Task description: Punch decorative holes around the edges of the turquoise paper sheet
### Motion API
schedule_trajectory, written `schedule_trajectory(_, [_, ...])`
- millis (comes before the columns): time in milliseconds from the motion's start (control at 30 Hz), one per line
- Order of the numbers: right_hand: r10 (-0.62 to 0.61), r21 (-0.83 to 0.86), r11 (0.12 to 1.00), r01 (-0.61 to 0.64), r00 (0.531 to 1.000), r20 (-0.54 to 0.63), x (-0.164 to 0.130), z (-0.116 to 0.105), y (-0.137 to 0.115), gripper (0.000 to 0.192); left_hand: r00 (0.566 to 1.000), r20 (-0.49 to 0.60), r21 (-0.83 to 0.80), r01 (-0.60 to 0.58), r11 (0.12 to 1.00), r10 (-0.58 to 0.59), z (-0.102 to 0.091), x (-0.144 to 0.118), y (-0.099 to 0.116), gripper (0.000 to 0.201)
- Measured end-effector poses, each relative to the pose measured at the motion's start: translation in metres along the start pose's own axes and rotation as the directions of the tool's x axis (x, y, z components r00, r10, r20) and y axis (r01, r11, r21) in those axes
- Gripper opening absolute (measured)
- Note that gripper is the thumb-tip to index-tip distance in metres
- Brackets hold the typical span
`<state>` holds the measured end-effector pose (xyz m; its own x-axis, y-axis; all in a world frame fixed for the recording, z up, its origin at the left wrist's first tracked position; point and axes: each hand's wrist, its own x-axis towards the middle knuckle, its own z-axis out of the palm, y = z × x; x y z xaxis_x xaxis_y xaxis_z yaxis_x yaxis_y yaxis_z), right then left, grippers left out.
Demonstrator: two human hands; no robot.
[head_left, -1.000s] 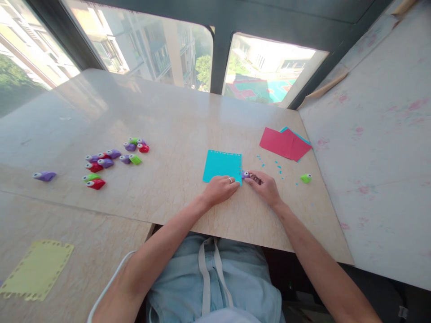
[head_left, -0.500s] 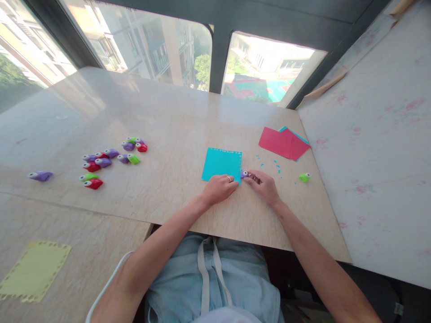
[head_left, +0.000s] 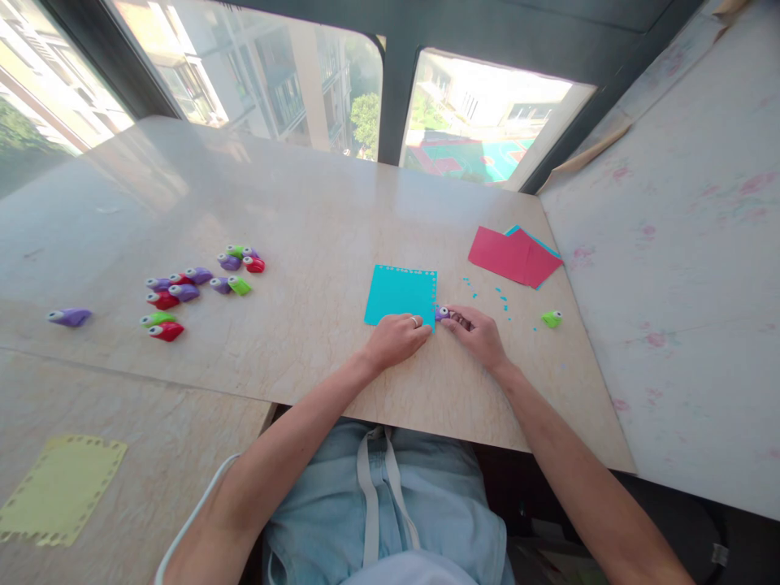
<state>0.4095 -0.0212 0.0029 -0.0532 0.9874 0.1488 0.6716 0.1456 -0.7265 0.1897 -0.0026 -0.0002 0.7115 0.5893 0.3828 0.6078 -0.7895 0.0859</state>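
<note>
Left hand (head_left: 396, 340): fingers curled, pressed flat on the near edge of the square turquoise paper sheet (head_left: 399, 294). Right hand (head_left: 478, 333): fingers closed around the small purple plastic paper punch (head_left: 442, 313), which sits at the sheet's 3 o'clock edge, near corner. The beige stone bench (head_left: 317, 211) lies open toward 12 o'clock; its near edge runs just behind both wrists.

A turquoise paper sheet (head_left: 399, 294) is showing a dotted line of punched holes along two edges, with turquoise specks (head_left: 496, 296) lying near it. The small punch (head_left: 442, 313) is showing purple. Red sheets (head_left: 512, 256) are covering a turquoise one. A yellow-green sheet (head_left: 61, 487) is showing scalloped edges. The table (head_left: 305, 203) is looking beige and marbled.
</note>
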Motion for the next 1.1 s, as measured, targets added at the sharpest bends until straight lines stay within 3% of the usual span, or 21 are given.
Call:
schedule_trajectory(467, [-0.002,-0.002,1.000,0.002,1.000,-0.011,0.000,0.000,0.001,0.038,0.998,-0.061,0.047,-0.030,0.998,0.032,0.002,0.000,0.001,0.025])
schedule_trajectory(1100, [-0.008,0.016,1.000,0.008,1.000,0.002,0.001,-0.001,-0.005,0.041,0.998,0.045,-0.018,-0.044,0.999,0.045,0.005,0.007,0.012,0.022])
